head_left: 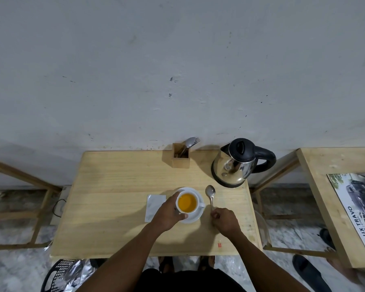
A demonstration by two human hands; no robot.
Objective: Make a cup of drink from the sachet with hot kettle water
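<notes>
The left hand (169,213) wraps the white cup (187,202), thumb on the near wall and fingers curled round the far-left side, clamped on it. The cup sits on its saucer (195,217), full of orange-yellow drink nearly to the rim. Just to the right of those fingers, past the cup's small handle, the spoon (210,196) lies flat on the wooden table (114,186); the right hand (223,219) has its fingertips pinched together on the handle end, the bowl pointing away from the knuckles.

By my reading the drink is mixed and the work is nearly done. The cup will be hot, glazed and slick, and it could chip if knocked. It is heavy with liquid that will slop at any tilt, so the sound hold is the handle or the saucer's edge, kept level. The spoon is stiff and light — any pinch along the shaft serves.

The silver sachet (154,207) lies flat just left of the left hand's knuckles, partly under the wrist. It is thin foil and looks spent. The kettle (238,163) stands well beyond the right fingertips, lid down.

Count: one cup, one saucer, one sachet, one kettle, one loose spoon — plus one wooden holder (181,158) with a spoon and a fork at least, further pieces too dim to tell
</notes>
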